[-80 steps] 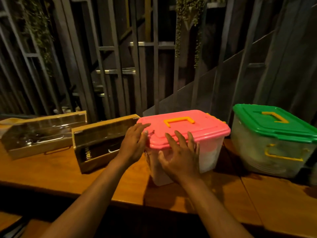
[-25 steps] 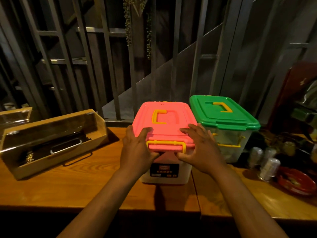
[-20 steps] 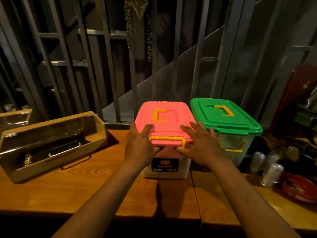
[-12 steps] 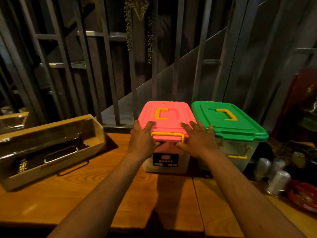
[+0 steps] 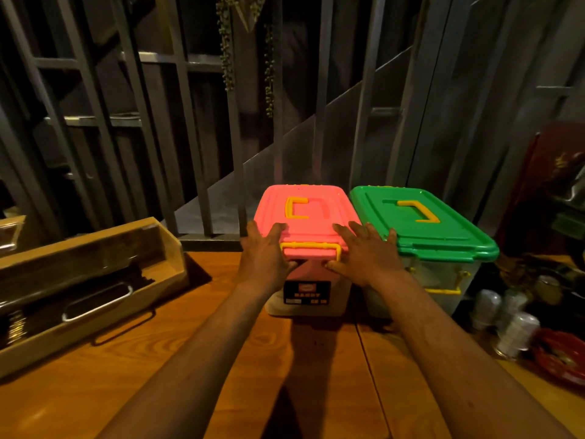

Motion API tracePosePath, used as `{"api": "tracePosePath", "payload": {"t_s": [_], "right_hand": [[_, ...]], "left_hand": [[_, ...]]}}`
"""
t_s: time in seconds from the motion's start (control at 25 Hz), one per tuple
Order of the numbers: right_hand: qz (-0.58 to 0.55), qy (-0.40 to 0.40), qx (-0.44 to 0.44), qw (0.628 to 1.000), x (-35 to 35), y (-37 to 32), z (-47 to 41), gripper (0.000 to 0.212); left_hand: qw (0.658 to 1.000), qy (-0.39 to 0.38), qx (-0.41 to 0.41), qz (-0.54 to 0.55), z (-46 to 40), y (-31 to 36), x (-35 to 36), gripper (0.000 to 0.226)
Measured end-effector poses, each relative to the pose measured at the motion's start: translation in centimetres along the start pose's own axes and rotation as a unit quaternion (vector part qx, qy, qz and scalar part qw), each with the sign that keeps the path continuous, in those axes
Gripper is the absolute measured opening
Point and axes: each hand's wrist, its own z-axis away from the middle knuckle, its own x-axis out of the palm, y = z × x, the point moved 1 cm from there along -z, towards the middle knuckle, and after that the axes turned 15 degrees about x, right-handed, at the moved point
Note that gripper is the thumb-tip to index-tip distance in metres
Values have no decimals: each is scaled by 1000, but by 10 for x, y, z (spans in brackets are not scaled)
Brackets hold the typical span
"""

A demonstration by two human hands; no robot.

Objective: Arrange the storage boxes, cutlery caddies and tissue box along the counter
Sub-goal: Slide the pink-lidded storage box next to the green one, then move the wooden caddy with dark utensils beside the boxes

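Note:
A clear storage box with a pink lid [image 5: 311,213] and yellow handle stands at the back of the wooden counter [image 5: 221,359], its short end facing me. My left hand [image 5: 264,255] grips its near left corner and my right hand [image 5: 364,255] its near right corner, thumbs under the lid rim. Right beside it, touching or nearly so, stands a box with a green lid [image 5: 421,223]. A wooden cutlery caddy [image 5: 95,289] with a clear front and metal handle lies to the left. A second caddy [image 5: 11,232] shows at the left edge.
Metal bars and a grey slanted panel [image 5: 285,153] rise just behind the counter. At the right stand small shakers [image 5: 506,318] and a red dish [image 5: 560,359]. Bare counter lies between me and the boxes.
Both hands have turned the pink-lidded box end-on and slid it back and to the right until it stands beside the green-lidded box. The hands stay on its near corners.

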Motion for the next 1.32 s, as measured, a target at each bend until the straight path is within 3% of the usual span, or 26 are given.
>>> {"api": "tracePosePath", "payload": {"t_s": [0.2,0.36,0.52,0.76,0.96,1.32], "right_hand": [[-2,51,11,999,-4,-14,22,86],[-131,127,-31,983,4,-67,71,67],[-219,182,-74,956,12,-147,119,54],[-315,137,-133,930,32,-252,158,51],[-345,26,-228,910,49,-341,171,49],[-347,-29,-302,888,54,-458,182,55]], "left_hand": [[995,-89,38,21,12,-9,-32,90],[993,23,112,-23,63,-28,-80,54],[990,91,74,-76,120,-75,-126,42],[986,138,-29,-94,205,-174,-169,35],[968,136,-166,-130,251,-239,-200,40],[958,126,-226,-123,246,-337,-250,46]]}}
